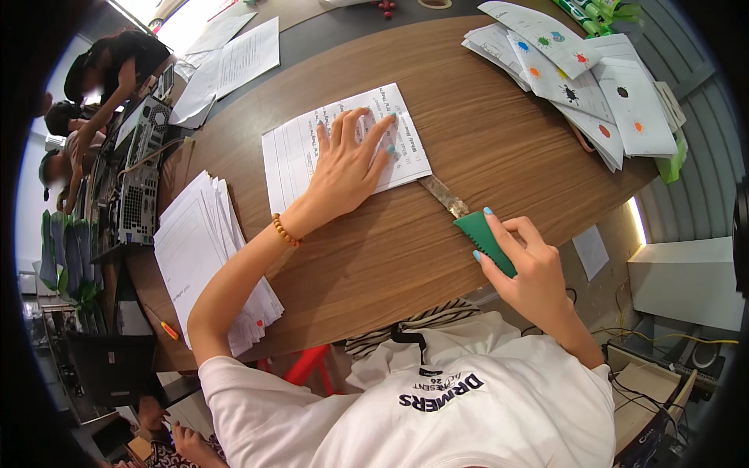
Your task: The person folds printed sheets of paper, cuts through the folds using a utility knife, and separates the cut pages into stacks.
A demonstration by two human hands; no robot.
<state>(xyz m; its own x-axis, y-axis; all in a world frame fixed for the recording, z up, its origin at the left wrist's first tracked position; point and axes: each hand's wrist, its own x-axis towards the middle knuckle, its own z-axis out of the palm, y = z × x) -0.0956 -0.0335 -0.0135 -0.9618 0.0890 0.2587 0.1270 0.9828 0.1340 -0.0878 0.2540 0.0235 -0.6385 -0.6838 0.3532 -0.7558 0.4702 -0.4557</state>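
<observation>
My left hand (pixel 347 168) lies with fingers spread on a printed white sheet (pixel 289 160), which looks folded, pressing it against the brown table. In my right hand (pixel 529 265) is a knife by its green handle (pixel 485 240), thumb and fingers around it. Its worn, stained blade (pixel 445 195) points toward the sheet, and the tip is hidden at or under the sheet's right corner. A stack of loose white papers (pixel 199 249) lies beside my left forearm. At the far right, a pile of folded papers with coloured splotches (pixel 569 86) rests on the table.
More printed sheets (pixel 248 58) lie at the far left, next to an opened computer case (pixel 140 175). An orange object (pixel 169 331) is near the left table edge. Other people are beyond the left side. A white box (pixel 686 285) stands on the floor at right.
</observation>
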